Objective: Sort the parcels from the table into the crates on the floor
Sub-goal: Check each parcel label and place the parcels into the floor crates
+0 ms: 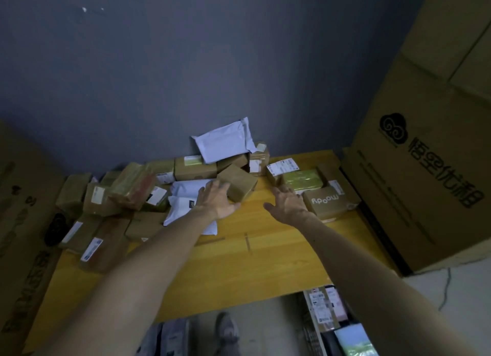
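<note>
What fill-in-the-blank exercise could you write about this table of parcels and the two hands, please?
1. The wooden table is ____ in colour.
2. The box beside the right hand is printed with the word ____.
3. The pale mailer bag leans against the ____.
4. The left hand has straight fingers and holds ____.
Missing words: yellow; moody; wall; nothing.
</note>
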